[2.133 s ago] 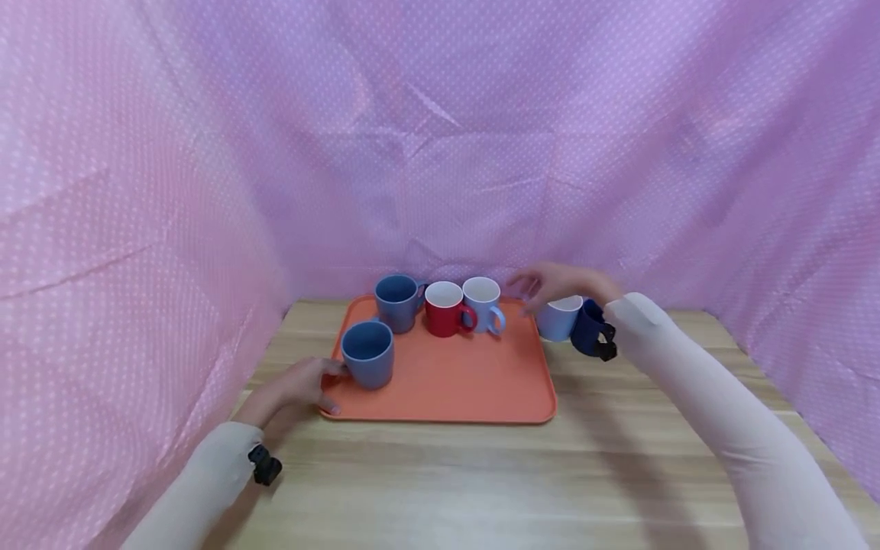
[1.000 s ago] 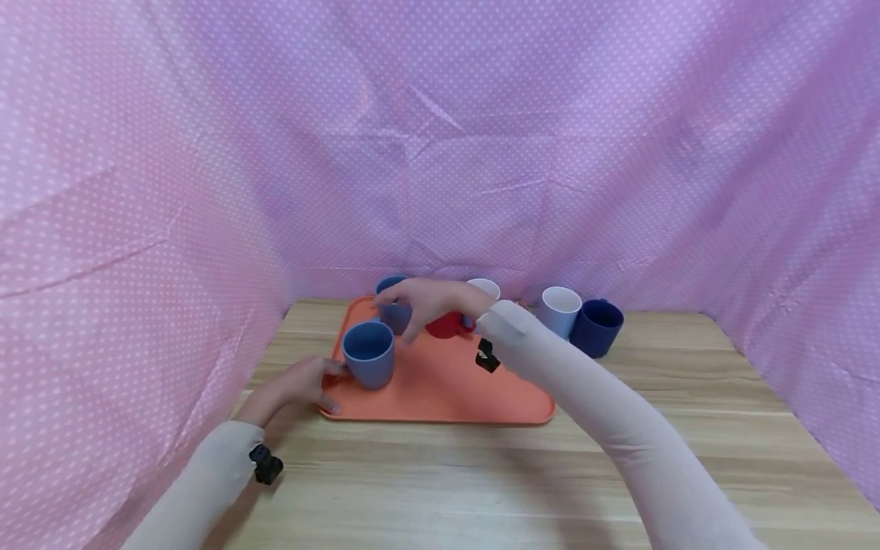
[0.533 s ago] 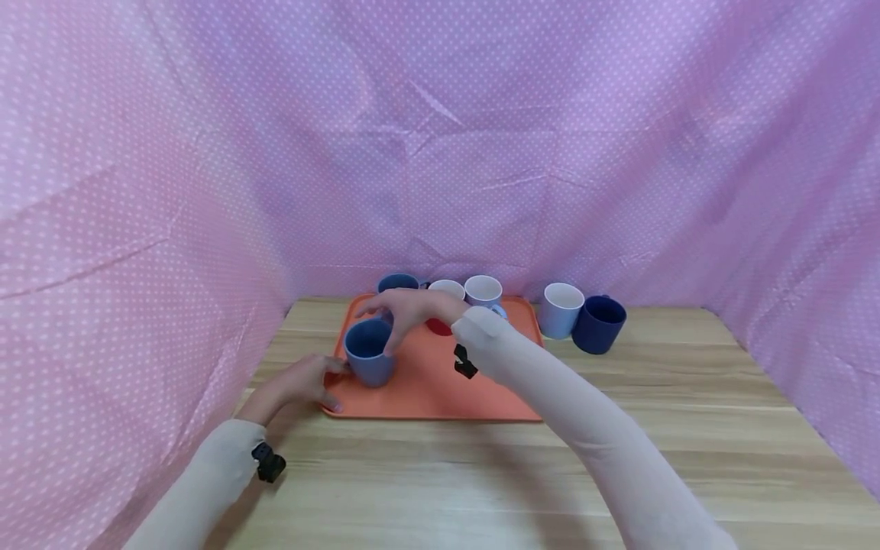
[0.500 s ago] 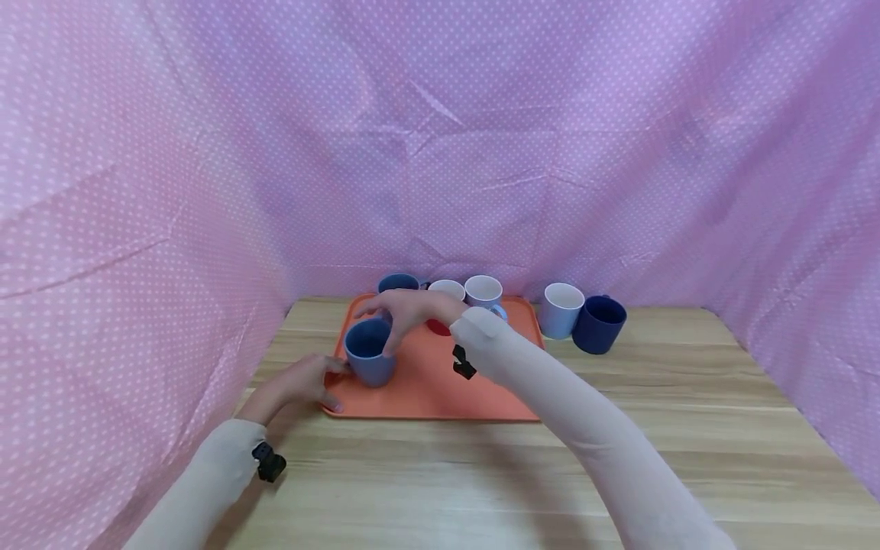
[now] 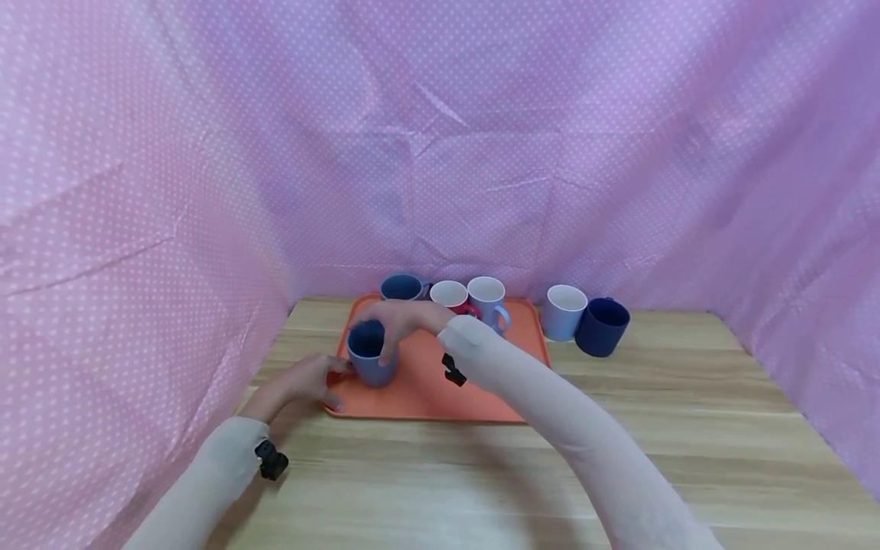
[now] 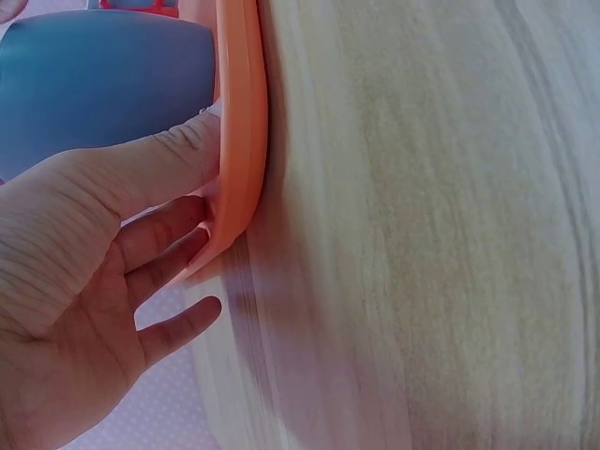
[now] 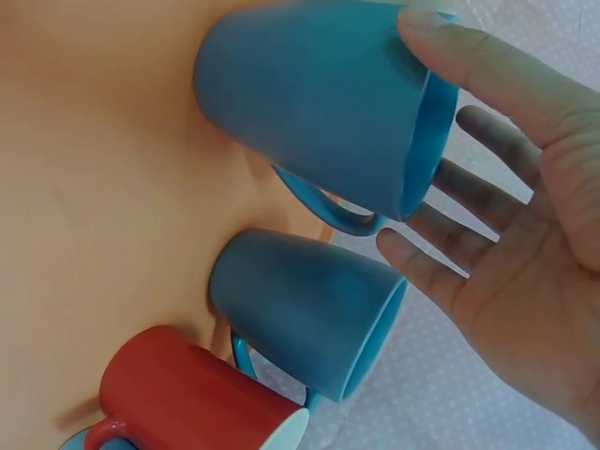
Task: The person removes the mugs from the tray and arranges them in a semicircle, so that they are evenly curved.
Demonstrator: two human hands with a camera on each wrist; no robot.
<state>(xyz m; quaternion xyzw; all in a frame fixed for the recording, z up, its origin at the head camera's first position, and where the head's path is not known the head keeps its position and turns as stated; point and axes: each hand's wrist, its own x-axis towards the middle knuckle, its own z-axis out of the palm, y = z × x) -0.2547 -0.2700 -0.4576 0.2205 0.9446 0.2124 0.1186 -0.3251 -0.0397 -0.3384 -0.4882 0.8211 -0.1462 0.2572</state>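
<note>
- Lying closest to me is the bare front of the wood-grained surface point(image 5: 412, 481), with my pale sleeves point(image 5: 223, 462) stretched over it and a small black device point(image 5: 272, 461) at each wrist.
- My left hand point(image 5: 309, 380) rests at the near left corner of the orange tray point(image 5: 447, 393), thumb and fingers spread apart, the thumb at the rim.
- Just beyond that hand, the front grey-blue mug point(image 5: 373, 371) stands upright on the tray, toward its left side.
- My right hand point(image 5: 399, 319) arches over this mug, fingers wide and fairly straight; the thumb meets the outside near the mouth, and the fingers lie across on the far side, by the handle.
- Behind it, along the back of the tray from left to right, stand a second grey-blue mug point(image 5: 402, 288), a red mug point(image 7: 192, 394) and a light blue mug point(image 5: 486, 308), the last two white inside.
- Off the tray, just past its right edge, I have another light blue mug point(image 5: 562, 321) with a navy mug point(image 5: 602, 334) right beside it, both upright.
- Farthest off hangs the pink-purple dotted cloth point(image 5: 481, 168).
</note>
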